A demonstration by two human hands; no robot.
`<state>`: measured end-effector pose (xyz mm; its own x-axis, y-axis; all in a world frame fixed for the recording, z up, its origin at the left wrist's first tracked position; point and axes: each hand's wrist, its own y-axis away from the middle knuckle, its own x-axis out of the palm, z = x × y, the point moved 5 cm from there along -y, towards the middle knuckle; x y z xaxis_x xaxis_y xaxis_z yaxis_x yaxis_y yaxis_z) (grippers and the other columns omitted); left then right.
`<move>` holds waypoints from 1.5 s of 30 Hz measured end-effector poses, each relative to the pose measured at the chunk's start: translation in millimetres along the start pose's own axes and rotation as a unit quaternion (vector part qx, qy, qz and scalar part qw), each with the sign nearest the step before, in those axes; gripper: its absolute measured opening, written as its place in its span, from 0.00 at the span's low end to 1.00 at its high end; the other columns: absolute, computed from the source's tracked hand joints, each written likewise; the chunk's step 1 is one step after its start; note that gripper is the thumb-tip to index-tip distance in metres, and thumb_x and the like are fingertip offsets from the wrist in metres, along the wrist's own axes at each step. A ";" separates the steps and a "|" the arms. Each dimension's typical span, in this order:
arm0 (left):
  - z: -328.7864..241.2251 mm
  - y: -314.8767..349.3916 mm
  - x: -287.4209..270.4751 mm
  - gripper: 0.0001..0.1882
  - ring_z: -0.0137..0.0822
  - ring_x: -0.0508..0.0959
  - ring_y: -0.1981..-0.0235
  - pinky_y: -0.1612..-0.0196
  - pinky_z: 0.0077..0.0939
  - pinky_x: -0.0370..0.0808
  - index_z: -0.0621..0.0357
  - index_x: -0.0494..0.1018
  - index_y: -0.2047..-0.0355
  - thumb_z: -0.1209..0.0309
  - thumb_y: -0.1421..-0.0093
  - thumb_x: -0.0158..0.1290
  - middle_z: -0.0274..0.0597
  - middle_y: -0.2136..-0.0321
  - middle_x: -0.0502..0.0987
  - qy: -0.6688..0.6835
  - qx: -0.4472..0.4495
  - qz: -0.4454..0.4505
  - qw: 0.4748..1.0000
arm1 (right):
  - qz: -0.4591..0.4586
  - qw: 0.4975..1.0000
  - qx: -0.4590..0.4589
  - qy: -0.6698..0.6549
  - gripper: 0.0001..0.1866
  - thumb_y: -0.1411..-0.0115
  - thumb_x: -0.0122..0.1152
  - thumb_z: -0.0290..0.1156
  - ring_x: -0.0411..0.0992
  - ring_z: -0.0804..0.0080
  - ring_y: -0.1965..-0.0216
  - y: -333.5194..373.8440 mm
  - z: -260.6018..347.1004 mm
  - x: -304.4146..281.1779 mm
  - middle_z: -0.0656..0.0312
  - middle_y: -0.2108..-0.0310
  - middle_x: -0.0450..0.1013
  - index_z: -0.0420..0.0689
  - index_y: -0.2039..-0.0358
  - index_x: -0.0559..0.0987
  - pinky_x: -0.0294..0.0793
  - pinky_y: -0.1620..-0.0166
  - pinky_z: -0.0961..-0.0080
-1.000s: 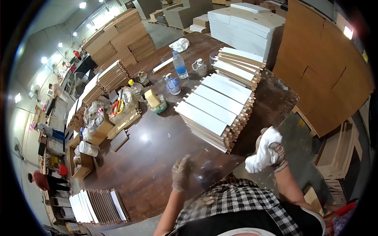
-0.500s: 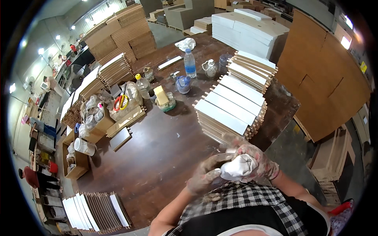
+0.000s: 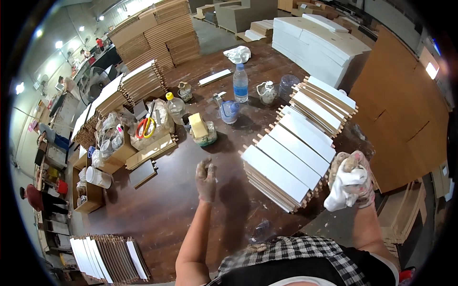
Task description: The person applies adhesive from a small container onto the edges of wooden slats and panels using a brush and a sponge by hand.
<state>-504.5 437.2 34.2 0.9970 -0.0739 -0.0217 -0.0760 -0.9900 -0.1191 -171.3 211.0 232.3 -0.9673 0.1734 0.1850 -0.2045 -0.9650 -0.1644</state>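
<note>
Boards beside rag; bottle beyond

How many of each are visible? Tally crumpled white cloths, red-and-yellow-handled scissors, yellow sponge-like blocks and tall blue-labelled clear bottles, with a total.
White cloths: 2 (one in right hand, one on table)
Scissors: 1
Yellow block: 1
Blue-labelled bottle: 1
Total: 5

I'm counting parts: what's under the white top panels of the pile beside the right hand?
More boards are stacked under the white top panels; their edges show along the near side. Their broad faces are covered.
</note>
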 end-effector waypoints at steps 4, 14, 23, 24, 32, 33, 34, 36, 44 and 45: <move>-21.6 -63.6 20.2 0.19 0.44 0.77 0.60 0.54 0.30 0.73 0.58 0.68 0.49 0.79 0.41 0.47 0.47 0.54 0.74 -0.312 0.268 -0.018 0.911 | -0.020 0.999 0.012 -0.036 0.14 0.48 0.65 0.36 0.72 0.69 0.77 -35.5 4.4 -13.0 0.56 0.76 0.71 0.43 0.78 0.70 0.74 0.75 0.74; 7.4 -104.4 20.6 0.18 0.50 0.77 0.66 0.64 0.43 0.75 0.55 0.73 0.60 0.80 0.54 0.50 0.45 0.63 0.75 -0.556 0.213 0.066 0.801 | 0.277 0.792 -0.273 0.470 0.11 0.51 0.63 0.32 0.75 0.71 0.76 -180.9 41.6 64.1 0.60 0.75 0.75 0.47 0.66 0.74 0.75 0.72 0.73; -23.0 -62.5 8.9 0.22 0.49 0.78 0.66 0.64 0.40 0.77 0.53 0.72 0.56 0.75 0.56 0.57 0.46 0.57 0.75 -0.466 0.235 0.052 0.852 | 0.306 0.565 -0.109 0.759 0.21 0.48 0.61 0.40 0.78 0.56 0.65 -353.9 -124.0 125.1 0.53 0.68 0.78 0.48 0.54 0.78 0.76 0.61 0.62; -27.8 -57.9 21.0 0.24 0.48 0.78 0.64 0.62 0.39 0.77 0.52 0.72 0.55 0.76 0.56 0.57 0.46 0.57 0.75 -0.407 0.248 0.074 0.876 | 0.314 0.529 -0.063 0.786 0.21 0.49 0.60 0.44 0.78 0.56 0.66 -360.9 -141.8 125.0 0.53 0.70 0.78 0.45 0.57 0.79 0.76 0.64 0.62; 49.2 -100.5 97.8 0.31 0.47 0.74 0.52 0.49 0.31 0.72 0.63 0.62 0.43 0.76 0.49 0.57 0.53 0.51 0.71 -0.139 0.103 -0.001 0.985 | 0.285 0.478 -0.024 0.830 0.14 0.54 0.58 0.39 0.79 0.58 0.69 -386.7 -209.3 119.6 0.53 0.74 0.78 0.44 0.72 0.83 0.76 0.70 0.61; 55.4 -115.1 103.3 0.37 0.48 0.71 0.49 0.46 0.32 0.69 0.65 0.57 0.41 0.74 0.50 0.59 0.55 0.48 0.68 -0.145 0.085 -0.027 0.985 | 0.267 0.517 -0.030 0.813 0.14 0.54 0.57 0.40 0.79 0.58 0.69 -388.9 -197.6 118.2 0.52 0.74 0.78 0.44 0.73 0.83 0.76 0.69 0.62; 61.4 -129.0 105.1 0.42 0.49 0.68 0.46 0.43 0.34 0.66 0.67 0.52 0.38 0.72 0.51 0.61 0.57 0.46 0.65 -0.154 0.068 -0.055 0.984 | 0.248 0.558 -0.039 0.791 0.14 0.54 0.57 0.40 0.78 0.57 0.68 -390.9 -184.7 119.5 0.52 0.74 0.78 0.44 0.73 0.83 0.77 0.67 0.63; 68.1 -152.5 115.0 0.47 0.49 0.67 0.44 0.42 0.35 0.65 0.65 0.48 0.36 0.71 0.52 0.62 0.56 0.45 0.64 -0.213 0.095 -0.083 0.969 | 0.237 0.586 -0.057 0.773 0.17 0.55 0.59 0.43 0.77 0.56 0.65 -393.7 -162.1 115.0 0.51 0.71 0.77 0.44 0.69 0.82 0.76 0.62 0.63; 69.4 -203.3 139.5 0.60 0.53 0.74 0.53 0.50 0.40 0.71 0.57 0.42 0.34 0.64 0.62 0.68 0.55 0.53 0.72 -0.257 0.055 -0.055 0.963 | 0.170 0.666 -0.016 0.726 0.27 0.54 0.64 0.44 0.75 0.54 0.58 -391.5 -101.6 109.9 0.47 0.63 0.77 0.44 0.54 0.79 0.73 0.52 0.64; 71.2 -198.3 138.6 0.60 0.53 0.76 0.56 0.53 0.40 0.73 0.59 0.42 0.34 0.64 0.62 0.68 0.55 0.57 0.75 -0.249 0.036 -0.029 0.967 | 0.168 0.667 -0.015 0.726 0.27 0.54 0.64 0.44 0.75 0.54 0.58 -390.8 -102.3 108.0 0.47 0.63 0.77 0.44 0.54 0.79 0.73 0.52 0.64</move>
<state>-352.2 631.9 -15.8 0.8709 0.0659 -0.4869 -0.0389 -0.9786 -0.2020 -211.3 626.9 217.5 -0.0816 -0.0238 -0.9964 0.0787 -0.9967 0.0174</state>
